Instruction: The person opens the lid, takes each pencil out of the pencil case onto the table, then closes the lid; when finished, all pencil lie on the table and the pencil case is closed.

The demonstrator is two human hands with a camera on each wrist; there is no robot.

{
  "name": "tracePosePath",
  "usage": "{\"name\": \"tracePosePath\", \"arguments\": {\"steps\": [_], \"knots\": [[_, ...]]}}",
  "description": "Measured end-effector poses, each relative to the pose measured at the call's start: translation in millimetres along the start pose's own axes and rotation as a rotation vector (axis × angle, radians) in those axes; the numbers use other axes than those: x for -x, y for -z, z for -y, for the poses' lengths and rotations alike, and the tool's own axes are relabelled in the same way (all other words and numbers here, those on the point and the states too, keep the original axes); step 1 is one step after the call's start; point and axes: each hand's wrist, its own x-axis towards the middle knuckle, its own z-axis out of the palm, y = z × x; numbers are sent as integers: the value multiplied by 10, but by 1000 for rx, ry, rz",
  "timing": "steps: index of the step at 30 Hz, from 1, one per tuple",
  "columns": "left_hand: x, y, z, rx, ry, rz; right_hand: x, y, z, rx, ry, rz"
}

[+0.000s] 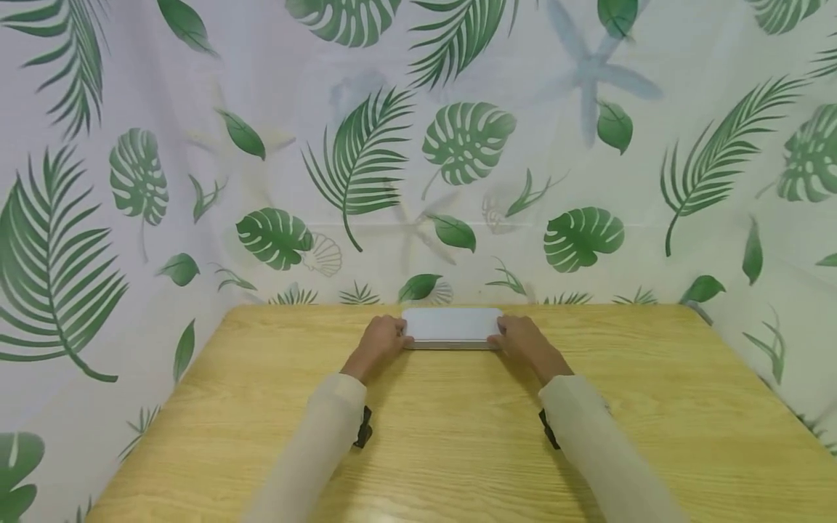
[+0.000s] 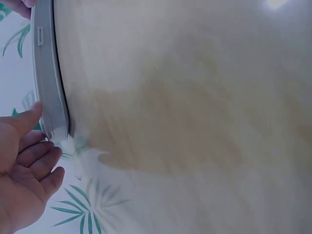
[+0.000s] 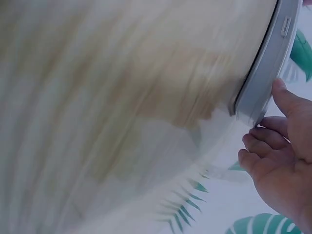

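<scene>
A flat, long box (image 1: 451, 325) with a white top and grey sides lies at the far edge of the table. My left hand (image 1: 381, 338) holds its left end, thumb at the front side and fingers at the end. The right hand (image 1: 524, 340) grips the opposite end in the same way. In the left wrist view, the grey side (image 2: 48, 73) shows a small slot-like catch, and the thumb presses near its corner. The right wrist view has the box's other corner (image 3: 258, 92) between thumb and fingers.
The wood-grain table (image 1: 451, 421) stretches from the box toward me. Behind it and at both sides hangs a white curtain (image 1: 484, 269) printed with green leaves. Dark straps (image 1: 363, 427) show at both cream sleeves (image 1: 314, 436).
</scene>
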Motion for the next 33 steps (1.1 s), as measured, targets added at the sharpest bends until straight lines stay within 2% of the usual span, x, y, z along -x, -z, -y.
{"name": "tracePosePath", "arguments": {"steps": [4, 8, 12, 19, 25, 28, 33], "knots": [[136, 39, 1, -5, -9, 42, 117, 38, 11, 47, 51, 35], [224, 85, -54, -120, -25, 82, 260, 92, 68, 116, 110, 81], [364, 115, -121, -185, -80, 95, 433, 123, 148, 161, 146, 100], [732, 169, -246, -170, -97, 75, 729, 110, 267, 186, 157, 106], [974, 182, -227, -172, -168, 41, 951, 117, 388, 215, 155, 92], [1082, 185, -209, -154, -171, 21, 1045, 117, 456, 206, 164, 75], [1212, 191, -182, -102, -158, 30, 1147, 115, 543, 214, 186, 75]]}}
